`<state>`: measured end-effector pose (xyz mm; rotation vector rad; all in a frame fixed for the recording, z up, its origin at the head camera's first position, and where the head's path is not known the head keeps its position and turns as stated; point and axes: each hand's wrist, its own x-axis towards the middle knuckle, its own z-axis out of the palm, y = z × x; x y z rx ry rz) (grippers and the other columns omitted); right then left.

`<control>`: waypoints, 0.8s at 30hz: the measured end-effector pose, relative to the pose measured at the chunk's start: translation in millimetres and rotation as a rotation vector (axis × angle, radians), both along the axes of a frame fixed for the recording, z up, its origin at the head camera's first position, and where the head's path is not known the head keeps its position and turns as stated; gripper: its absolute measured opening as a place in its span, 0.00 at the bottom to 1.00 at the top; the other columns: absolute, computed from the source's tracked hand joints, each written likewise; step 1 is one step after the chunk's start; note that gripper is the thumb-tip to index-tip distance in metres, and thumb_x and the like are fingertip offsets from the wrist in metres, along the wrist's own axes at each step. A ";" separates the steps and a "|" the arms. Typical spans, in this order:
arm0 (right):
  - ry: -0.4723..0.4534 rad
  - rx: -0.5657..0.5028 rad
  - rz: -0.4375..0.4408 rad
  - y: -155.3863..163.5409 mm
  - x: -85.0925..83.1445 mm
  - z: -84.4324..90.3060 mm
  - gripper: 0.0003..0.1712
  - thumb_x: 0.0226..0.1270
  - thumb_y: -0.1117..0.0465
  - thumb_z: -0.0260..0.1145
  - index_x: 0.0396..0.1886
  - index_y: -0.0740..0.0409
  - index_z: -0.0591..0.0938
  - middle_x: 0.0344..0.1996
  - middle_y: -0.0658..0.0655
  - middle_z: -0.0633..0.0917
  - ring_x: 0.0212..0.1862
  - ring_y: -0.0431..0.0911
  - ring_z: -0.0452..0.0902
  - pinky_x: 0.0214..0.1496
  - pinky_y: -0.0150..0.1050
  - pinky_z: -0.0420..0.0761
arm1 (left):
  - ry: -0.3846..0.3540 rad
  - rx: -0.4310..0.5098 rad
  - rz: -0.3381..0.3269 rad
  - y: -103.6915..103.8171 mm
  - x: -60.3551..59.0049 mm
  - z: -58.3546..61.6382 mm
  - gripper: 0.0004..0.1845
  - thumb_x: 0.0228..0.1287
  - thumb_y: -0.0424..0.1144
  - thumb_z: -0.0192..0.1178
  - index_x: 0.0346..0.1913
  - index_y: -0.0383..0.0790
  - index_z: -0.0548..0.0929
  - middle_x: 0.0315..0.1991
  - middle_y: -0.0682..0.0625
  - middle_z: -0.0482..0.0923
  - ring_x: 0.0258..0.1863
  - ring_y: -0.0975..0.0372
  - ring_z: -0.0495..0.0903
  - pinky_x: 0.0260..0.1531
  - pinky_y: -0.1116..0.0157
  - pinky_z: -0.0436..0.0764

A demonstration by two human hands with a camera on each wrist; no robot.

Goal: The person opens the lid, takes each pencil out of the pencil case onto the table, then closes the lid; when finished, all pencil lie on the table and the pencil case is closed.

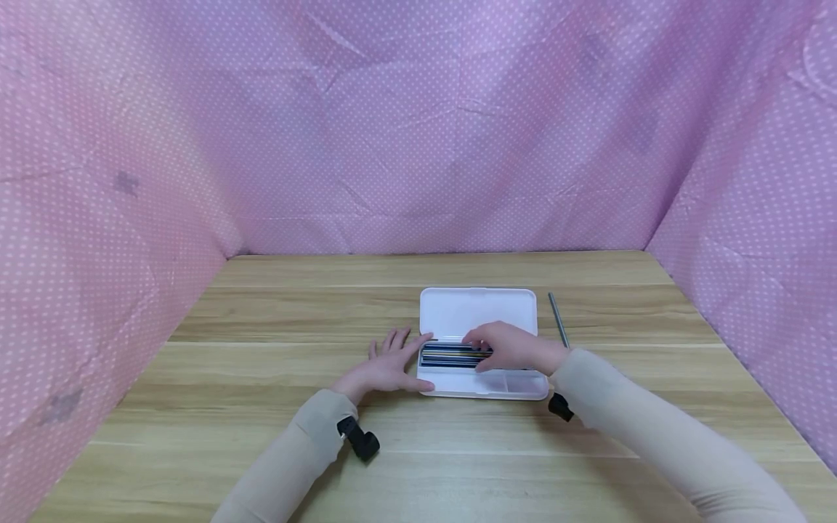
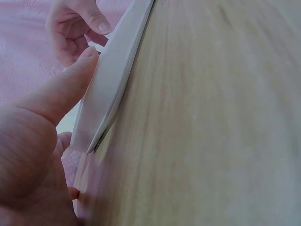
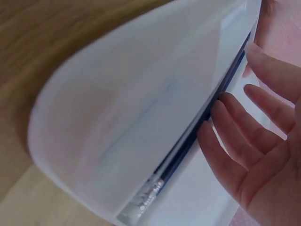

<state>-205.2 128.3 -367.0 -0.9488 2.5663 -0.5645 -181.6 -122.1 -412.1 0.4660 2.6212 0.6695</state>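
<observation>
A white pencil case (image 1: pixel 484 383) lies on the table with its lid (image 1: pixel 484 306) folded back. Several dark pencils (image 1: pixel 451 356) lie lengthwise inside it, and the right wrist view shows a metal ferrule (image 3: pixel 149 194) on a pencil end. My left hand (image 1: pixel 389 369) is at the case's left end, thumb against the front corner and index finger near the hinge side, the other fingers spread. Reaching over from the right, my right hand (image 1: pixel 510 347) touches the pencils with loosely bent fingertips (image 3: pixel 207 129); in the right wrist view no pencil is gripped.
One more pencil (image 1: pixel 558 318) lies on the wooden table (image 1: pixel 294 305) to the right of the case, partly behind the right wrist. A small divided compartment (image 1: pixel 523 381) is at the case's right front. Pink dotted cloth (image 1: pixel 418 145) hangs around the table.
</observation>
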 end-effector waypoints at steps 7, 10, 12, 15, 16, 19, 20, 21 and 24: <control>0.023 0.017 0.060 -0.4 -1.4 -4.1 0.19 0.53 0.63 0.71 0.47 0.55 0.82 0.35 0.47 0.83 0.37 0.40 0.73 0.48 0.39 0.75 | 0.010 0.011 0.000 -0.6 -0.2 0.0 0.49 0.49 0.64 0.63 0.71 0.66 0.49 0.75 0.41 0.36 0.73 0.42 0.30 0.62 0.34 0.30; 0.016 0.021 0.062 -0.3 -2.4 -5.7 0.18 0.54 0.63 0.71 0.47 0.55 0.82 0.35 0.47 0.83 0.37 0.40 0.72 0.47 0.38 0.75 | 0.011 0.010 0.000 -0.5 -0.2 0.0 0.49 0.49 0.64 0.63 0.71 0.65 0.49 0.75 0.41 0.36 0.73 0.42 0.30 0.62 0.34 0.30; 0.008 0.019 0.061 -0.4 -2.9 -6.4 0.18 0.54 0.63 0.71 0.47 0.55 0.82 0.35 0.47 0.82 0.37 0.40 0.72 0.46 0.38 0.75 | 0.011 0.006 0.001 -0.5 -0.1 0.2 0.49 0.48 0.64 0.63 0.72 0.65 0.49 0.75 0.41 0.36 0.73 0.43 0.30 0.62 0.34 0.30; -0.002 0.014 0.056 -0.4 -3.4 -7.2 0.17 0.55 0.62 0.70 0.46 0.55 0.82 0.34 0.47 0.82 0.36 0.39 0.72 0.45 0.36 0.75 | 0.012 0.003 0.001 -0.2 0.1 0.2 0.49 0.48 0.64 0.63 0.72 0.66 0.49 0.75 0.42 0.36 0.73 0.43 0.30 0.62 0.34 0.30; -0.006 0.013 0.051 -0.2 -3.6 -7.4 0.16 0.55 0.62 0.69 0.46 0.54 0.82 0.34 0.46 0.82 0.35 0.39 0.72 0.45 0.36 0.75 | 0.010 0.002 0.003 -0.2 0.2 0.3 0.49 0.48 0.64 0.63 0.71 0.66 0.49 0.75 0.42 0.36 0.73 0.43 0.30 0.62 0.34 0.30; -0.013 0.011 0.045 0.0 -4.5 -8.1 0.14 0.58 0.62 0.67 0.46 0.54 0.83 0.33 0.45 0.82 0.35 0.38 0.72 0.44 0.35 0.75 | 0.011 0.003 0.005 0.1 0.6 1.0 0.48 0.48 0.64 0.63 0.71 0.66 0.49 0.75 0.42 0.36 0.73 0.43 0.30 0.62 0.34 0.30; -0.016 0.011 0.044 0.1 -4.9 -8.2 0.14 0.59 0.62 0.67 0.45 0.53 0.83 0.33 0.45 0.82 0.34 0.38 0.71 0.44 0.35 0.75 | 0.012 0.003 0.006 0.1 0.8 1.1 0.48 0.48 0.64 0.63 0.71 0.67 0.49 0.75 0.42 0.36 0.73 0.43 0.30 0.62 0.34 0.30; -0.019 0.011 0.046 0.1 -5.2 -8.0 0.13 0.59 0.63 0.66 0.45 0.53 0.83 0.32 0.45 0.82 0.34 0.38 0.71 0.44 0.34 0.74 | 0.012 0.002 0.007 0.2 0.8 1.2 0.48 0.48 0.64 0.63 0.71 0.67 0.49 0.75 0.42 0.37 0.73 0.43 0.30 0.62 0.34 0.30; -0.018 0.013 0.058 -0.2 -6.5 -7.3 0.12 0.60 0.63 0.66 0.45 0.53 0.83 0.31 0.45 0.82 0.33 0.37 0.71 0.42 0.33 0.74 | 0.011 0.000 0.007 0.3 0.6 0.9 0.48 0.48 0.64 0.63 0.71 0.67 0.49 0.75 0.42 0.37 0.73 0.43 0.30 0.62 0.35 0.30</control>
